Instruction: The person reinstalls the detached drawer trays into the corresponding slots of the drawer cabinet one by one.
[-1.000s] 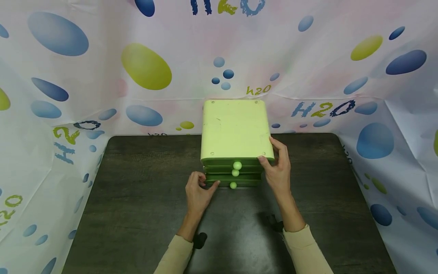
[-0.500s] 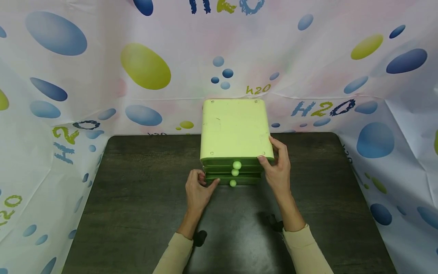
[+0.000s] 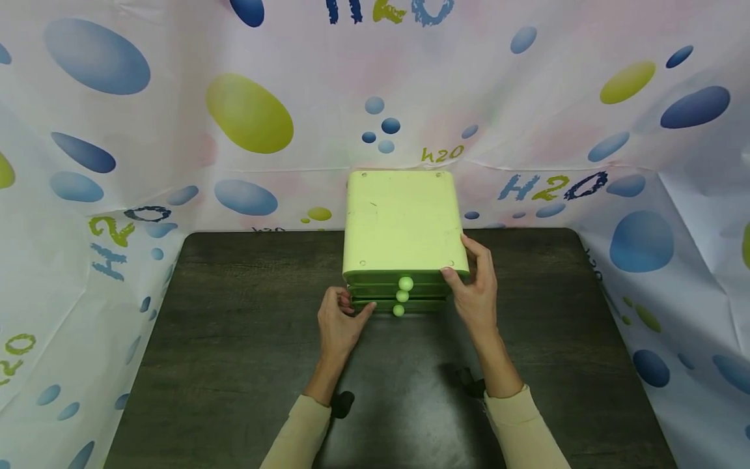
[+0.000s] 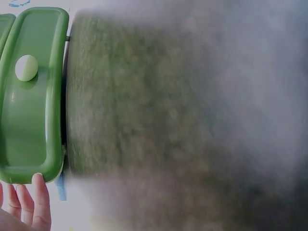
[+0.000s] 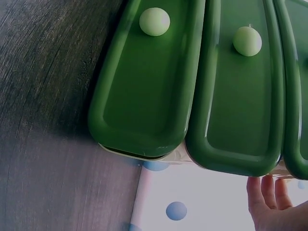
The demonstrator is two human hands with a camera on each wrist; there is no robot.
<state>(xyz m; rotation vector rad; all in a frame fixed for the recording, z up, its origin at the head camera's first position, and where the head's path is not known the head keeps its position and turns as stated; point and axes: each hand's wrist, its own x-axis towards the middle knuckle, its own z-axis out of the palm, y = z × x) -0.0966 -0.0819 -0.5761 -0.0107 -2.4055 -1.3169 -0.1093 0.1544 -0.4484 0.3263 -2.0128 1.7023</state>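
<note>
A pale green mini chest of drawers [image 3: 404,221] with several dark green drawer fronts and round light green knobs stands on the table. My left hand [image 3: 340,326] is at the left end of the bottom drawer [image 4: 29,125], thumb on its front edge and the other fingers bent along the side. My right hand [image 3: 477,293] grips the chest's front right corner, its thumb on the top edge and fingers down the side. The right wrist view shows the bottom drawer's front [image 5: 144,91] standing slightly out, a thin dark gap along its end.
The dark wood-look table [image 3: 246,365] has its back edge against a white backdrop [image 3: 328,111] printed with blue and green drops. The chest stands at that back edge. Small dark devices [image 3: 342,405] are worn at both wrists.
The bottom drawer has slid inward, its knob drawing closer to the one above. My left hand has moved slightly forward with it. The right hand and the chest stay put.
</note>
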